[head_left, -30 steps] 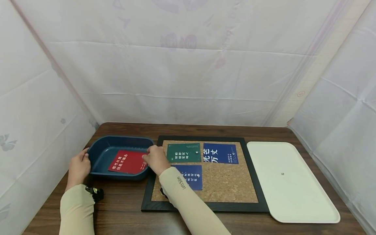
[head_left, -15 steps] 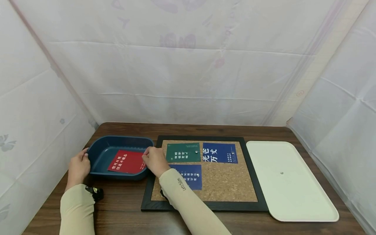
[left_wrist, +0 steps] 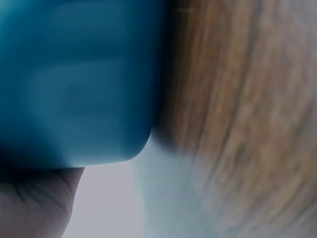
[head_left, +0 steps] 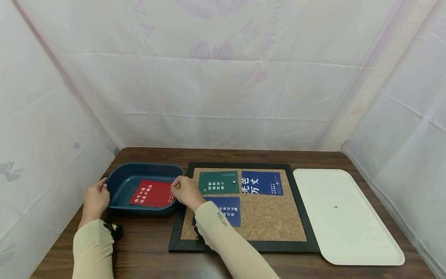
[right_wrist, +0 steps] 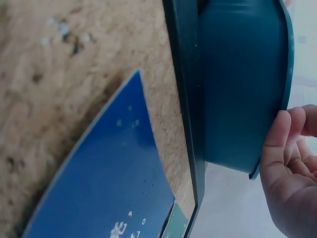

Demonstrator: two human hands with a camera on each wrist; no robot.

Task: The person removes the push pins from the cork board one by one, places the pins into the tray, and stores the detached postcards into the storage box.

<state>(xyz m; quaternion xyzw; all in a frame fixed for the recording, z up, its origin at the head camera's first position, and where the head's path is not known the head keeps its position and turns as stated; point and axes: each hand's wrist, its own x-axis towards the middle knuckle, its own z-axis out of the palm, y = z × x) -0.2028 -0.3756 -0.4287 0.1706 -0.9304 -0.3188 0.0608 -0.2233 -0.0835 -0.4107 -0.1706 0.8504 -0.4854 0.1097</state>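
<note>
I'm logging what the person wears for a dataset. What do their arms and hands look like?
The left hand and right hand wear no gloves. The left sleeve and right sleeve are pale beige; the right has dark lettering, seemingly "Let's Slim". A black wrist piece with yellowish flecks sits at the left cuff, its details unclear.

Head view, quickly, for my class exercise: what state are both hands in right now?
Left hand: holding the left rim of the blue tub.
Right hand: closed, thumb and forefinger together; whether they pinch anything cannot be told.
</note>
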